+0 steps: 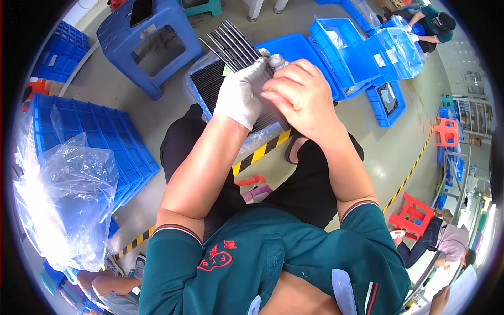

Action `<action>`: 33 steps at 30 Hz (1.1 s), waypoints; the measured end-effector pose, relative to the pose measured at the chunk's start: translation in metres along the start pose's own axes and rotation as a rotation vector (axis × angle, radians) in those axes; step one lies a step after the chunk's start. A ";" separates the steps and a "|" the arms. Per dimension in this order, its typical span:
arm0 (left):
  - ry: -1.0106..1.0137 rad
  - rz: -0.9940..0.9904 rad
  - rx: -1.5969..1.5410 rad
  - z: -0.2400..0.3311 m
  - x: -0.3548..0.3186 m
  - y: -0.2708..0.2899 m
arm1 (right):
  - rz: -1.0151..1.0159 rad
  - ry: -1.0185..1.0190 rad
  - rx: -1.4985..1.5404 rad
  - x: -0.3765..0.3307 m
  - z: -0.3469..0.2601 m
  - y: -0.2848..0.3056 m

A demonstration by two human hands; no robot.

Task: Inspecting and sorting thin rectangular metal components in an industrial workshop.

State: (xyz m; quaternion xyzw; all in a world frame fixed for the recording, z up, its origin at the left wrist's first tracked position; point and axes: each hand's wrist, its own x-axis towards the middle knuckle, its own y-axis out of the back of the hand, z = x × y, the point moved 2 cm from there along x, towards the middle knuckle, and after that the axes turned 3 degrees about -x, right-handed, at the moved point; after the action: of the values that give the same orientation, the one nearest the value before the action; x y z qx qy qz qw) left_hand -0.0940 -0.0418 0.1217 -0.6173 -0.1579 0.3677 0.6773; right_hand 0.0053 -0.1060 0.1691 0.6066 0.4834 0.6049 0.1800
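Observation:
My left hand (pixel 240 97), in a white glove, is closed around a bundle of thin dark metal rods (pixel 230 44). The rods fan out beyond its fingers, up and to the left. Close on its right is my bare right hand (pixel 303 97), fingers curled and thumb pressed toward the fingertips. Whatever those fingers may pinch is too small to make out. Below both hands a plastic-lined blue crate (pixel 195 94) holds many more dark rods (pixel 209 86) in rows, partly covered by my hands.
A blue stool (pixel 118 44) with a dark phone (pixel 142 10) stands at the upper left. Stacked blue crates (pixel 89 131) and clear plastic film (pixel 73 194) are at the left. Blue bins (pixel 344 50) sit beyond my right hand. Co-workers (pixel 438 26) are at the right and lower left.

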 end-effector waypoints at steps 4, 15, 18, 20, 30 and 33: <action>-0.028 -0.048 -0.030 -0.002 0.006 0.008 | -0.019 -0.052 0.005 -0.001 0.001 0.000; 0.023 -0.015 -0.050 -0.005 0.008 0.017 | -0.068 -0.157 -0.018 -0.001 0.000 0.002; -0.032 0.047 0.070 -0.005 0.007 0.014 | -0.057 -0.054 0.028 0.000 0.000 0.006; 0.001 0.003 0.040 -0.004 0.005 0.013 | -0.039 -0.032 0.055 0.000 0.003 0.005; -0.003 -0.067 0.001 -0.004 0.011 0.016 | 0.001 -0.041 0.019 -0.001 -0.003 0.007; 0.014 -0.081 -0.039 -0.005 0.010 0.012 | 0.028 -0.073 0.009 -0.001 0.000 0.006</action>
State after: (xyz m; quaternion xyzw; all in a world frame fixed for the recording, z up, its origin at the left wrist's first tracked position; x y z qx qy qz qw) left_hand -0.0876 -0.0393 0.1066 -0.6261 -0.1851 0.3325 0.6806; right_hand 0.0076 -0.1099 0.1734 0.6355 0.4708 0.5829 0.1865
